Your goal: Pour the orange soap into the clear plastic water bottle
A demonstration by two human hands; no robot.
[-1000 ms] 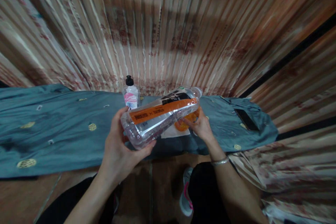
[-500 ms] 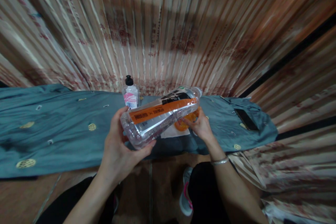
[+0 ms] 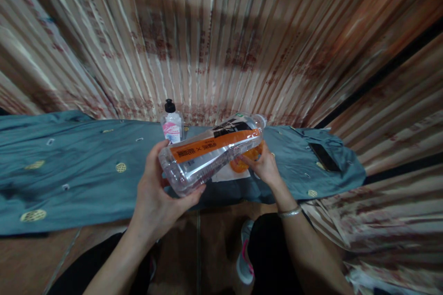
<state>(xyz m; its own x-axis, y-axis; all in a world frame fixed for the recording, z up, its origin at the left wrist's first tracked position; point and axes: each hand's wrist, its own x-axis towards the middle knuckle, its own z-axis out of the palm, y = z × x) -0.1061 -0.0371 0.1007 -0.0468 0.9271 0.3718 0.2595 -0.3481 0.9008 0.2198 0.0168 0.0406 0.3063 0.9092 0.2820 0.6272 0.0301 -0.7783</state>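
Observation:
My left hand (image 3: pixel 161 198) is wrapped round the base end of a large clear plastic bottle (image 3: pixel 194 173) with an orange and black label. The bottle lies tilted in the air, its neck pointing right and away from me. Beyond it, the fingers of my right hand (image 3: pixel 265 163) are closed on a see-through orange container (image 3: pixel 238 166), partly hidden behind the bottle. A white sheet (image 3: pixel 230 176) shows under the orange container. Left of the bottle's middle stands a small clear bottle (image 3: pixel 172 130) with a black cap and a pink-and-white label.
A teal cloth (image 3: pixel 90 170) with yellow patterns covers the long surface in front of me. At its right end lies a dark phone (image 3: pixel 324 157). Pleated curtains (image 3: pixel 194 46) hang close behind, and more hang on the right by dark bars. Below is a tiled floor (image 3: pixel 183 253).

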